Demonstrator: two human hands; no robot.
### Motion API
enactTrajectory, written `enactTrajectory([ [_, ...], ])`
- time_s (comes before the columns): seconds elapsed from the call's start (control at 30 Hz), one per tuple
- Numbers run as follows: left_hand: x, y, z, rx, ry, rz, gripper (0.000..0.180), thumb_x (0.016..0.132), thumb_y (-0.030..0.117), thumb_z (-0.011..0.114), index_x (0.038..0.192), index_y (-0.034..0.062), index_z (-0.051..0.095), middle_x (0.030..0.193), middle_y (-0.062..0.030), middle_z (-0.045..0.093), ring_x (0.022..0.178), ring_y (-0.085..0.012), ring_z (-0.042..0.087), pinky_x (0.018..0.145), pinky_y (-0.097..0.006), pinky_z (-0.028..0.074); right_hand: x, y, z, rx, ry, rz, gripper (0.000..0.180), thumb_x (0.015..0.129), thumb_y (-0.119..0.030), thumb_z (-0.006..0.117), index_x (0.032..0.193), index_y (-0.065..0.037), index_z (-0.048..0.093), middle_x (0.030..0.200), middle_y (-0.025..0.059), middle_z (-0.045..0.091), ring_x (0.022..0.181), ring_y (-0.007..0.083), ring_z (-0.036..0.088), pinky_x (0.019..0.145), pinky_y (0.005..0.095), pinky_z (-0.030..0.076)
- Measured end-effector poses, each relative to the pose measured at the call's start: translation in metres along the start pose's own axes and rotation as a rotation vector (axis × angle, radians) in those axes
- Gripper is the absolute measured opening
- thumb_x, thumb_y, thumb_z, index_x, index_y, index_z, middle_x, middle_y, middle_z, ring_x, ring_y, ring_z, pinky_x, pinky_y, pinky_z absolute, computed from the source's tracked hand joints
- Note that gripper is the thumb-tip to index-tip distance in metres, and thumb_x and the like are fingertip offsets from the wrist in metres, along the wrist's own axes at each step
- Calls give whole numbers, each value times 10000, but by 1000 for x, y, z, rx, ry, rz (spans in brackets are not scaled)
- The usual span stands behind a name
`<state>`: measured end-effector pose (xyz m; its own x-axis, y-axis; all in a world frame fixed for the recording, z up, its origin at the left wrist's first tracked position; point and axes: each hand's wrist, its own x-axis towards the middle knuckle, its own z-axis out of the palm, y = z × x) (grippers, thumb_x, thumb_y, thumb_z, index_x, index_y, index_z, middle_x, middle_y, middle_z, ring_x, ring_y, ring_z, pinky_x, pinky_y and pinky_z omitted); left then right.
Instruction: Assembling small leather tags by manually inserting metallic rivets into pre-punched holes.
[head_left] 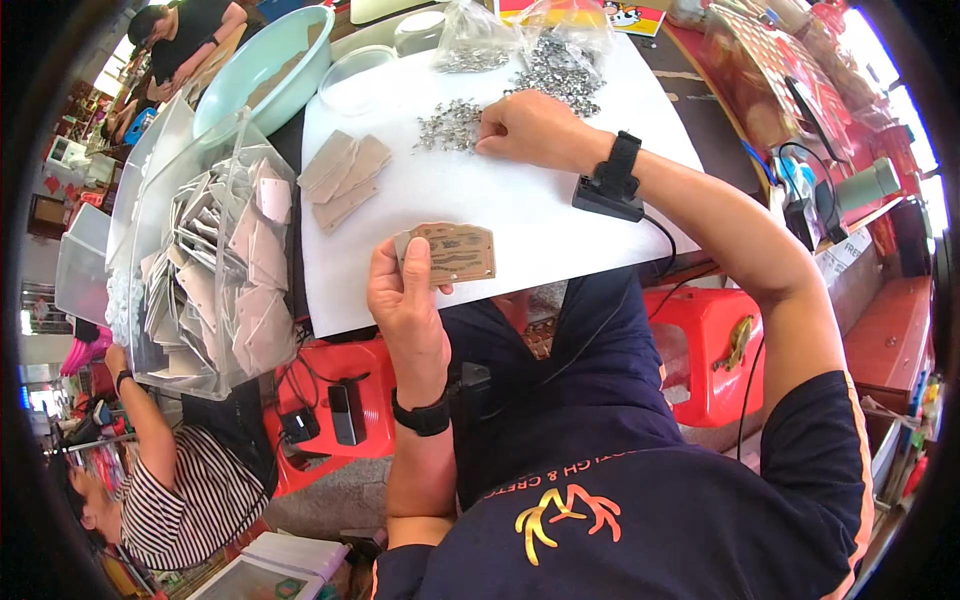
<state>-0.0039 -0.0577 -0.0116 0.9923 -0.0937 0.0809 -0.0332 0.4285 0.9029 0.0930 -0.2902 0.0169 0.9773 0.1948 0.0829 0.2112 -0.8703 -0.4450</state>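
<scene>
My left hand [405, 300] holds a small tan rectangular card [455, 252] with a dark print, just above the near edge of a white board [500, 210]. My right hand [530, 128] reaches across the board, fingertips down in a scatter of small silvery metal pieces [450, 125]; whether it grips one I cannot see. A larger heap of the same pieces [560, 70] lies behind it, spilling from clear plastic bags [475, 40]. A few plain tan cards [342, 175] lie stacked at the board's left.
A clear plastic bin [200, 270] full of bagged cards stands left of the board, a pale green basin [265, 65] behind it. Red plastic stools [700, 350] sit below. One person in a striped top sits at lower left, another at the far upper left.
</scene>
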Motion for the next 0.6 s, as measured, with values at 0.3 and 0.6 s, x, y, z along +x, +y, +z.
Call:
enactTrajectory([
  [0.3, 0, 2, 1, -16, 3, -29, 123, 975, 144, 572, 1080, 84, 588, 935, 9, 655, 762, -45, 561, 627, -217, 404, 8, -1, 1, -16, -15, -25, 200, 806, -235, 634, 872, -57, 695, 779, 122, 688, 738, 291, 666, 688, 388, 516],
  [0.6, 2, -1, -1, -22, 36, -30, 155, 968, 158, 592, 1065, 38, 587, 899, -12, 643, 727, -47, 550, 601, -213, 419, -1, -21, 2, -94, 55, -113, 176, 828, -205, 628, 879, -45, 682, 838, 125, 684, 772, 304, 664, 692, 400, 524],
])
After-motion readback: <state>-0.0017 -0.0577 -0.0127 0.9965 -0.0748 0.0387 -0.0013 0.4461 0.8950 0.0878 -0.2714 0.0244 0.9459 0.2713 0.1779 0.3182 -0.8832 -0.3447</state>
